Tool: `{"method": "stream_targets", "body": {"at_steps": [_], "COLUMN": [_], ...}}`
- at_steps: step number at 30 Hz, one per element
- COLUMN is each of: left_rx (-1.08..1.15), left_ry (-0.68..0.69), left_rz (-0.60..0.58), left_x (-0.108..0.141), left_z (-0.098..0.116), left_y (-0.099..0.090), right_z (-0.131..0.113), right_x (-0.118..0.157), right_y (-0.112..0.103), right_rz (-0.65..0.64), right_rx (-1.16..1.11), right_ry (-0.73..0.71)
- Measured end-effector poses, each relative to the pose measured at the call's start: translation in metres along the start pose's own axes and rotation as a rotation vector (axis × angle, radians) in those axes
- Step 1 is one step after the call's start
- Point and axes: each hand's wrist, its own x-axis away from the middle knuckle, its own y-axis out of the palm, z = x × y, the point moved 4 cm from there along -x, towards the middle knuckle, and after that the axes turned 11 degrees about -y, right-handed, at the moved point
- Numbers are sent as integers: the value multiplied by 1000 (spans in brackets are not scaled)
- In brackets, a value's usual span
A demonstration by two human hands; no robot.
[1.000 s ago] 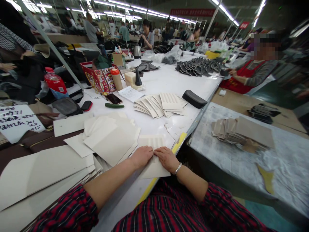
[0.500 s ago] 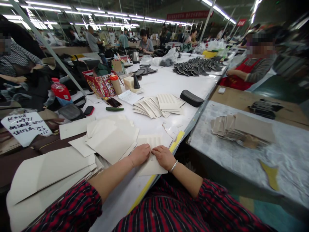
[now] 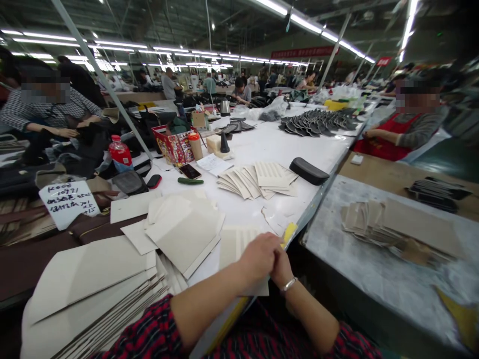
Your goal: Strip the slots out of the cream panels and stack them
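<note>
Directly before me on the table edge lies a cream card sheet (image 3: pixel 232 243) with raised strips across it. Over its right side my left hand (image 3: pixel 262 253) is closed, knuckles up, its fingertips hidden. Tucked against it, my right hand (image 3: pixel 280 268), with a silver bangle at the wrist, is closed too. What sits between the fingers does not show. Left of the sheet is a loose heap of plain cream cards (image 3: pixel 183 227), and nearer me a stack of larger curved cards (image 3: pixel 93 279). A fanned pile of stripped cards (image 3: pixel 258 179) lies farther back.
A black case (image 3: pixel 309 171), a cucumber (image 3: pixel 190 181), a phone (image 3: pixel 190 171) and a red box (image 3: pixel 174 145) stand beyond. On the right, a lower table (image 3: pixel 337 264) bears grey card pieces (image 3: pixel 404 224). Co-workers sit on both sides.
My hands have moved right across the card sheet to its right side, and the left hand now overlaps the right. The head view has tilted up and shifted left.
</note>
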Motion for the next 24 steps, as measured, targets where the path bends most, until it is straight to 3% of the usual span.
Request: {"method": "stream_targets", "body": {"at_steps": [2, 4, 7, 10, 14, 24], "left_rx": [0, -41, -62, -61, -58, -63], "left_ry": [-180, -340, -379, -364, -346, -384], "left_rz": [37, 7, -50, -81, -113, -159], "left_x": [-8, -14, -21, -28, -36, -43], "left_z": [-55, -107, -150, -159, -157, -162], "left_y": [-17, -24, -18, -6, -1, -2], "right_z": [1, -1, -2, 4, 12, 18], "right_x": [-22, -48, -81, -97, -99, -95], "right_y": [7, 24, 51, 69, 83, 93], "right_rz": [-114, -327, -588, -664, -705, -745], "right_rx": [-76, -202, -325, -370, -459, -634], "right_ry": [115, 224, 373, 506, 623, 756]}}
